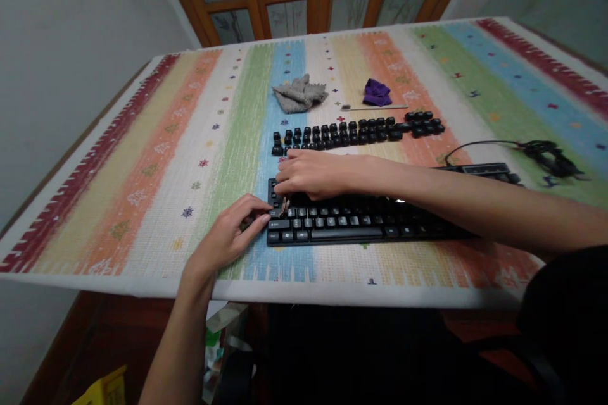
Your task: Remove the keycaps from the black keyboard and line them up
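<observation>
A black keyboard (pixel 346 233) lies near the table's front edge. Its lower rows of keys are in place; part of the upper rows is hidden under my right arm. My right hand (pixel 308 174) is closed over the keyboard's upper left, pinching a small thin metallic tool (pixel 285 205) that points down at the keys by the left end; its exact kind is unclear. My left hand (pixel 240 228) rests at the keyboard's left edge, thumb and forefinger gripping it beside the left-end keys. Behind the keyboard, loose black keycaps (pixel 351 134) stand in rows.
A grey cloth (pixel 300 95), a purple cloth (pixel 377 93) and a thin brush (pixel 375 107) lie beyond the keycaps. To the right sits a coiled black cable (pixel 546 157). The table (pixel 156 202) has a striped cloth, its front edge close to me.
</observation>
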A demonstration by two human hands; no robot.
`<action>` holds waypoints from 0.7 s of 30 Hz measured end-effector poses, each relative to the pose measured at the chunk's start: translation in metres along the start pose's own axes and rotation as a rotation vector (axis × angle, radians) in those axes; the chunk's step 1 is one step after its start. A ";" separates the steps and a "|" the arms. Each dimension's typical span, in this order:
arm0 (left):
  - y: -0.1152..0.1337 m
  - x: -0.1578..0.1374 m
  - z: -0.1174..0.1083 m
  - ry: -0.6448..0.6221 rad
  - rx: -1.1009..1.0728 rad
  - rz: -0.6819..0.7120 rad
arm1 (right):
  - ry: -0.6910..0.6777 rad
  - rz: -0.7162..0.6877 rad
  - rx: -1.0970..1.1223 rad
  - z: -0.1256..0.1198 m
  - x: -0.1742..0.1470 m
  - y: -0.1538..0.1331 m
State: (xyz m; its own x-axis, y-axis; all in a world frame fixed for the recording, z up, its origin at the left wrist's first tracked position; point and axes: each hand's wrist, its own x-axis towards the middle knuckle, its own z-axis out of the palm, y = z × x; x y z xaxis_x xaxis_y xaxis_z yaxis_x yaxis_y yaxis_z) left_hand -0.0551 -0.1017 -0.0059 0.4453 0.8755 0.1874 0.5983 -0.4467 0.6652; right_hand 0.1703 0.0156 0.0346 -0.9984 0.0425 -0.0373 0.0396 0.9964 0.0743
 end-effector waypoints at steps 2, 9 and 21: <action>-0.001 0.000 -0.001 -0.004 0.008 0.001 | 0.036 -0.054 -0.025 -0.001 0.001 0.001; -0.001 -0.001 -0.001 -0.010 0.022 0.019 | 0.112 -0.062 -0.050 0.007 -0.001 0.006; 0.003 0.001 -0.002 0.002 0.036 0.039 | 0.112 0.064 -0.137 0.002 -0.010 -0.013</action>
State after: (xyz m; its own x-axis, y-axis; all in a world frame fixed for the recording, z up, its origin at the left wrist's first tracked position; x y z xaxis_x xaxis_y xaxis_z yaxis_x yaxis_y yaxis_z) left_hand -0.0543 -0.1018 -0.0026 0.4672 0.8579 0.2139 0.6043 -0.4865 0.6310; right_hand 0.1799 0.0021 0.0322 -0.9925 0.0897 0.0827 0.1052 0.9724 0.2082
